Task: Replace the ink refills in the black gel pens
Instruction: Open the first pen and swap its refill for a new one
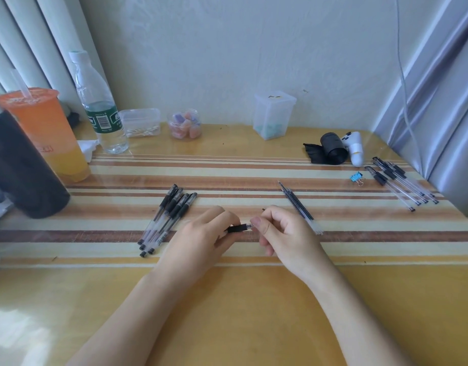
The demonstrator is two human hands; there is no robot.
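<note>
Both hands meet over the middle of the striped table (227, 299) on one black gel pen (238, 228). My left hand (201, 236) grips its black rubber section. My right hand (280, 233) pinches the clear end next to it; a dark tip pokes out above that hand's fingers. A bunch of several capped black gel pens (167, 217) lies just left of my left hand. A few thin black ink refills (300, 207) lie just right of my right hand. Several more pens (399, 180) lie at the far right edge.
At the left stand a dark bottle (19, 165), an orange drink cup (48, 133) and a water bottle (98, 104). Along the wall are clear plastic boxes (140, 122), a jar (184, 124) and a tub (274, 114). A black roll (332, 149), white controller (355, 147) and blue clip (356, 178) sit right.
</note>
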